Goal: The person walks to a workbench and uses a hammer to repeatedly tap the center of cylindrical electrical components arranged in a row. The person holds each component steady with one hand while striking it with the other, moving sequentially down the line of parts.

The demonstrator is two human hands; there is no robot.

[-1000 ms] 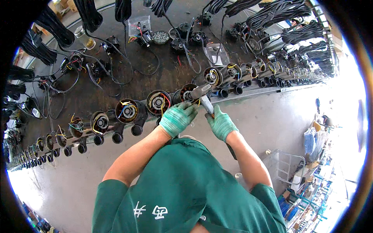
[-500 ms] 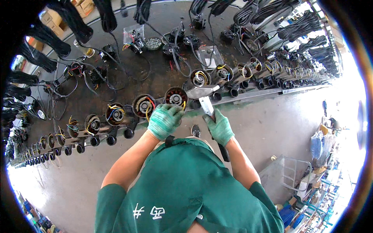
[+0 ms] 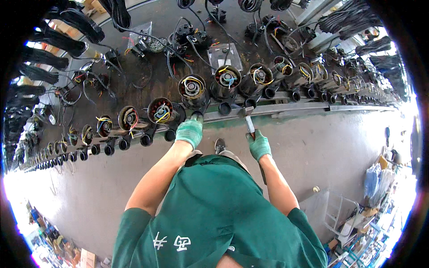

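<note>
My left hand, in a green knit glove, is closed at the short side spout below an upright round metal motor housing. Its fingertips are partly hidden there. Copper windings and yellow and white wires show inside that housing. To its left stands another motor housing with yellow wires; to its right is one with blue wires. My right hand, gloved too, grips a hammer by its handle, with the head up near the bench edge, apart from the housings.
A long row of similar housings lines the bench's front rail. Behind them, on the dark bench, lie black cables, small switch parts, a dish of small metal pieces and a plastic bag. A wire cart stands on the floor at right.
My left hand has left the rim of the yellow-wired housing and moved to the spout of the one to its right. The hammer has turned and dropped away from the housings. The view has shifted right.
</note>
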